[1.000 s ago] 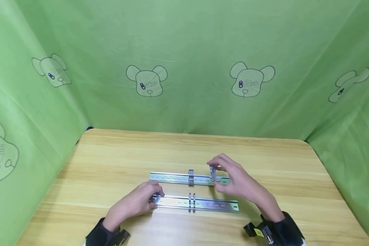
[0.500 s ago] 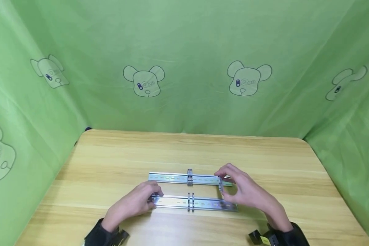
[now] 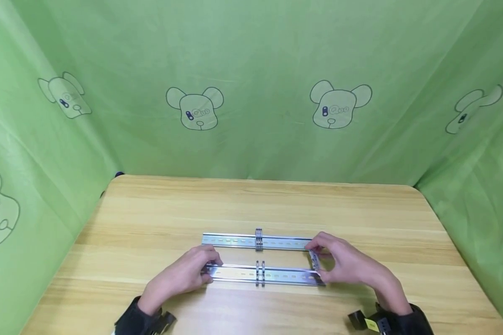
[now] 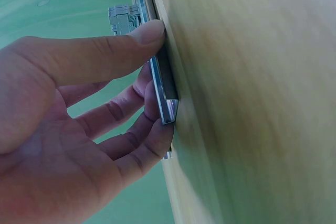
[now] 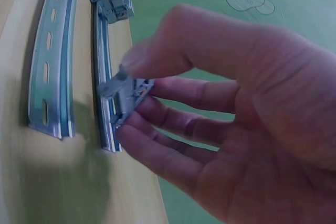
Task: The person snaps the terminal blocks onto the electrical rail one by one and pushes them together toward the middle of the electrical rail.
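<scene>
My left hand [image 3: 188, 272] grips the left end of the front slotted metal DIN rail [image 3: 239, 274]. Its thumb lies on one edge and its fingers on the other in the left wrist view, near the rail's end [image 4: 167, 98]. Between right thumb and fingers I pinch a grey terminal block [image 5: 126, 95]. That right hand [image 3: 348, 260] is by the right end of the front rail, and the block appears tilted between the two rails in the head view. Two thin terminal blocks [image 3: 257, 273] stand slightly apart mid-rail on the front rail.
Behind lies a second DIN rail [image 3: 230, 240], roughly parallel, with a tight group of terminal blocks [image 3: 258, 239] near its middle. Both rails are on a wood-grain table [image 3: 251, 204]. A green curtain [image 3: 260, 149] encloses the back and sides.
My right hand has moved right and toward me with the terminal block, from over the back rail to near the front rail's right end. The left hand keeps its hold.
</scene>
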`<state>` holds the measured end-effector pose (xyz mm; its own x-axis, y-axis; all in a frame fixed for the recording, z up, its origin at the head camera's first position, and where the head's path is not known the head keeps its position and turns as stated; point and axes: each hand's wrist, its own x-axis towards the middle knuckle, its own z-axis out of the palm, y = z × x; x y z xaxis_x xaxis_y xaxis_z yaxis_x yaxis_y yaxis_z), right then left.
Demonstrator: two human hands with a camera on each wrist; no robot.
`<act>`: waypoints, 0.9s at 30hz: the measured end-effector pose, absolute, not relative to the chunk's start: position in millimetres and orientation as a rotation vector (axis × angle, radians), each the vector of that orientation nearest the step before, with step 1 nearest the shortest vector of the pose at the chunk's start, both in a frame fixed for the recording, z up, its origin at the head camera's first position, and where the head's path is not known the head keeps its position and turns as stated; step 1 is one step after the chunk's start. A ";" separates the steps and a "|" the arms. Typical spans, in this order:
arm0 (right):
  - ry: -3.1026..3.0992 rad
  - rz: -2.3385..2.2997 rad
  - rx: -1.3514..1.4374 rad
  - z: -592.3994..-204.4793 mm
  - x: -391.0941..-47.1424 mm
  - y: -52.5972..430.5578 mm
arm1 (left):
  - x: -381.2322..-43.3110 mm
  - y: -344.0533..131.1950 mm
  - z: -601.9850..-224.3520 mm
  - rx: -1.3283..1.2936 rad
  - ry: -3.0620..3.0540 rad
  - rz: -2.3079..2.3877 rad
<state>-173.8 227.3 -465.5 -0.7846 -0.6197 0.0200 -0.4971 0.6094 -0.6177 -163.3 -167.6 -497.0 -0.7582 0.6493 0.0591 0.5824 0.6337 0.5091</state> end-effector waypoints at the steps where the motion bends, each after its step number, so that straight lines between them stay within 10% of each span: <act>1: 2.620 -0.929 -0.916 -465.2 -173.4 229.0 | -163.4 -167.5 -497.2 1.034 2.722 0.774; 27: 2.463 -0.808 -0.803 -462.7 -169.6 240.2 | -163.8 -168.4 -498.1 1.043 2.722 0.777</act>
